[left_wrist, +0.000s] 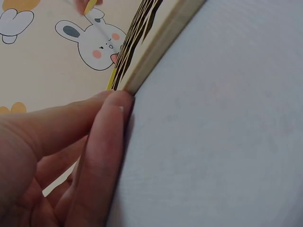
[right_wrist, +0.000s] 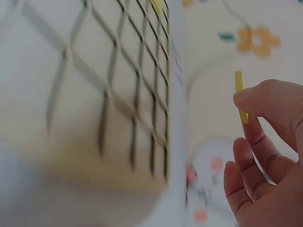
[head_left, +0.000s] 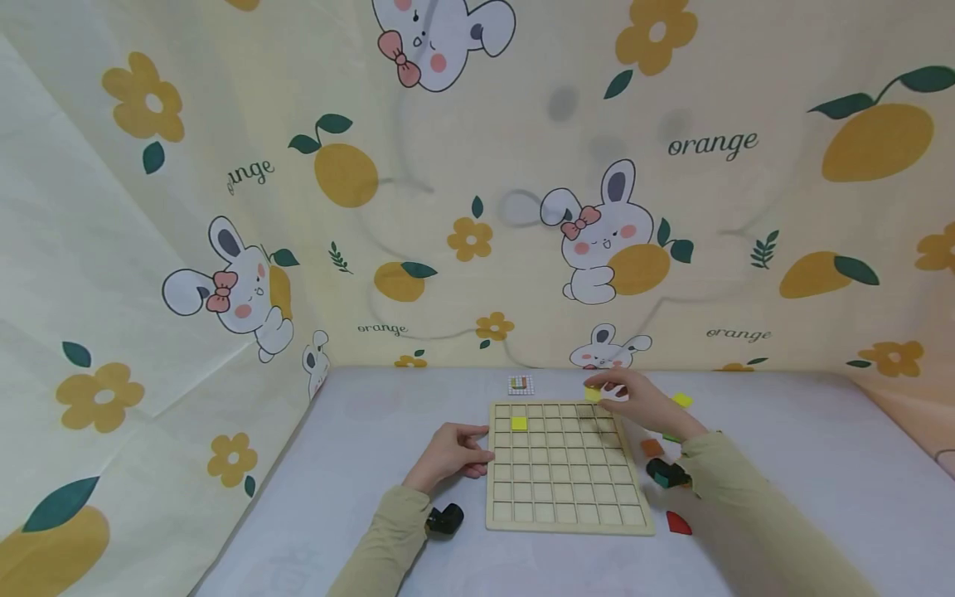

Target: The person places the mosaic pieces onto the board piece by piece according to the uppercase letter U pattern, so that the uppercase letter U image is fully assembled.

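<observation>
A wooden grid board [head_left: 552, 489] with square cells lies flat on the table. One yellow square tile [head_left: 519, 424] sits in a cell near its upper left. My left hand [head_left: 451, 450] rests beside the board, fingertips touching its left edge; in the left wrist view these fingers [left_wrist: 102, 127] meet the board's side [left_wrist: 158, 47]. Above the board's far right corner, my right hand [head_left: 634, 400] pinches a second yellow tile [head_left: 593, 394] between thumb and finger. The right wrist view shows that tile [right_wrist: 240, 97] edge-on, raised off the grid, the other fingers loosely bent.
A small printed pattern card [head_left: 521, 385] lies just behind the board. To the right are another yellow piece [head_left: 682, 400], an orange piece [head_left: 652, 448], a green piece [head_left: 671, 438] partly hidden by the right arm, and a red piece [head_left: 679, 522]. A patterned cloth [head_left: 462, 166] hangs behind.
</observation>
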Available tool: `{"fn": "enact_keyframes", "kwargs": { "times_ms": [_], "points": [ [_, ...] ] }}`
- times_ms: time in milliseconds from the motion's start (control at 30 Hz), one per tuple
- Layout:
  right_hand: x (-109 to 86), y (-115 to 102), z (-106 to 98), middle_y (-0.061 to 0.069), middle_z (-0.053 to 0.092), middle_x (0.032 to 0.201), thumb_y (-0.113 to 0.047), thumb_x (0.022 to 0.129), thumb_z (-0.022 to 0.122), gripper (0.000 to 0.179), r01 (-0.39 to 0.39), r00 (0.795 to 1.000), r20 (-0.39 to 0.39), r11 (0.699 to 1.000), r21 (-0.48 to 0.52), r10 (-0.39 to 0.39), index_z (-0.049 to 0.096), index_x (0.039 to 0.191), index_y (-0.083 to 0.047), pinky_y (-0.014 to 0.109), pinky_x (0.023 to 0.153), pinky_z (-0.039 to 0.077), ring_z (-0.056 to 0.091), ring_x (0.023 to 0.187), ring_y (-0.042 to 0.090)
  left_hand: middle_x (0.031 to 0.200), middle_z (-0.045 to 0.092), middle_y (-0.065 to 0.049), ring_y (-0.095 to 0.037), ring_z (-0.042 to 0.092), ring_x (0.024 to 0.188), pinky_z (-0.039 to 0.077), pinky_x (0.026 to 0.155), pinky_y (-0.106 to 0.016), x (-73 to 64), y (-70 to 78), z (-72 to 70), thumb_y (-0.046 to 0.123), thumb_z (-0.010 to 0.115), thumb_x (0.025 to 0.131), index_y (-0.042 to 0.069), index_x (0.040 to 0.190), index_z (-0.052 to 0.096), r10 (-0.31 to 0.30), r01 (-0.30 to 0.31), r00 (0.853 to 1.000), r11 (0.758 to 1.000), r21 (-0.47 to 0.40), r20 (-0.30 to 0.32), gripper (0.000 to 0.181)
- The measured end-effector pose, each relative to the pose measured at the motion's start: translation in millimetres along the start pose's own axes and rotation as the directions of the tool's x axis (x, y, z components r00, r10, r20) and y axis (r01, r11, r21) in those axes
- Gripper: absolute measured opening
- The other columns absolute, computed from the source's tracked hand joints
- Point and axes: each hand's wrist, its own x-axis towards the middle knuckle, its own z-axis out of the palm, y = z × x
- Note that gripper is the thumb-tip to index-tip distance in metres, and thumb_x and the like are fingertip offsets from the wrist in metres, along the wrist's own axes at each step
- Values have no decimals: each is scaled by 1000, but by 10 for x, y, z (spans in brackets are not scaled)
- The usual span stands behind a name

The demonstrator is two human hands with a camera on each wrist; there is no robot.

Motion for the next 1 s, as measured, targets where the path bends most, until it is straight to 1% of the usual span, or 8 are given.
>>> {"fn": "enact_keyframes", "kwargs": {
  "times_ms": [133,267,400,500,567,667,867,1000],
  "points": [
    [116,-137,287,8,62,115,-4,90,65,30,56,997,50,996,75,-60,63,119,-1,37,81,49,53,98,27,77,67,-10,-15,65,57,59,55,-30,0,5,-1,4,77,80,0,130,57,-1,1,1000,1000,2,-1,54],
    [198,-271,547,8,62,109,-4,89,66,29,91,991,85,988,125,-102,64,118,0,33,77,50,54,95,27,77,67,-10,-15,65,57,59,55,-30,8,-2,0,4,77,79,0,130,58,-3,3,1000,1000,7,-2,54],
    [259,-348,767,7,62,108,-5,89,66,29,89,987,122,984,154,-108,64,118,-2,31,76,49,53,93,23,77,67,-10,-15,65,57,59,55,-30,21,-11,4,4,77,80,1,130,58,-10,10,1000,1000,1,-1,53],
    [283,-377,894,4,61,109,-4,90,65,29,59,982,166,985,160,-86,64,118,-5,30,77,49,53,93,21,77,67,-10,-15,65,57,59,56,-29,33,-25,9,4,76,80,1,129,58,-12,12,1000,1000,-1,0,52],
    [286,-385,954,3,60,109,-2,90,64,29,37,980,190,987,154,-67,63,119,-6,29,77,48,53,93,20,77,67,-10,-15,66,57,59,55,-29,38,-32,13,4,76,80,1,129,59,-8,8,1000,1000,0,2,52],
    [291,-395,1015,4,60,108,2,89,62,30,25,979,198,990,138,-53,64,118,-6,28,77,48,53,92,19,78,67,-10,-15,66,58,59,56,-30,37,-34,16,4,76,80,1,129,59,-3,3,1000,1000,-3,5,52],
    [309,-416,1073,7,62,107,6,86,63,29,55,982,174,990,128,-77,65,114,-2,34,81,49,55,93,23,78,68,-10,-16,66,59,59,56,-30,36,-36,11,5,76,80,2,129,58,-11,11,1000,1000,5,1,52],
    [334,-408,1096,5,62,106,3,86,65,28,50,982,176,992,112,-70,66,113,-2,34,82,49,55,94,21,78,68,-10,-16,66,58,59,56,-30,37,-35,3,5,76,80,3,129,59,-27,27,1000,1000,6,-8,52]
  ]
}}
